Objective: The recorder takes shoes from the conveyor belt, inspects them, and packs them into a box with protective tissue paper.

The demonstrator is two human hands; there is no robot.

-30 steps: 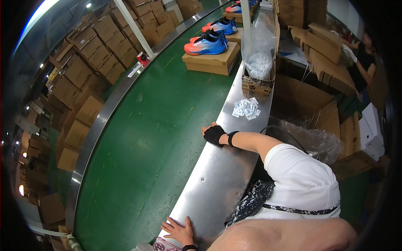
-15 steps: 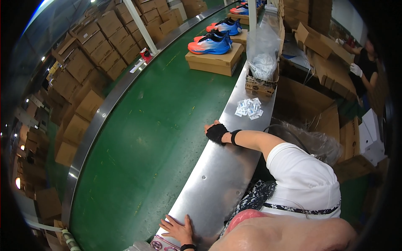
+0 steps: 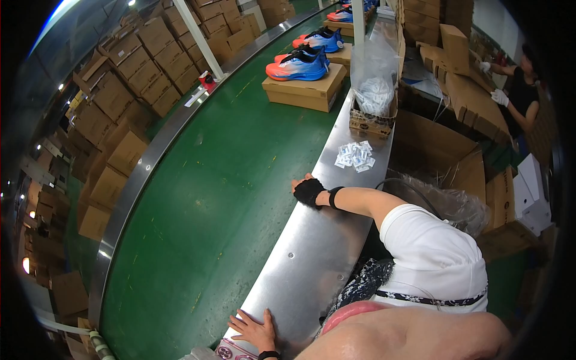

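My left hand (image 3: pixel 254 330) lies flat on the metal ledge (image 3: pixel 300 258) beside the green conveyor belt (image 3: pixel 198 198), fingers spread, with a black band at its wrist. Farther along the same ledge rests my right hand (image 3: pixel 308 190), in a black fingerless glove, its bare fingers apart at the belt's edge. Neither hand holds anything. Past my right hand, a small pile of white sachets (image 3: pixel 355 156) sits on the ledge. On the belt ahead, a blue and orange running shoe (image 3: pixel 298 65) stands on top of a brown shoe box (image 3: pixel 306 89).
Behind the sachets stands an open carton (image 3: pixel 373 123) with a plastic bag (image 3: pixel 375 96) of more sachets. Several shoes on boxes line the far belt. To the right are a large open carton (image 3: pixel 441 141) and a co-worker (image 3: pixel 521 90) in white gloves. Stacked cartons (image 3: pixel 135 54) fill the left.
The shoes and their boxes have shifted slightly nearer along the belt. At the right, the co-worker's gloved hands have moved and a cardboard flap stands more upright. My hands stay in place.
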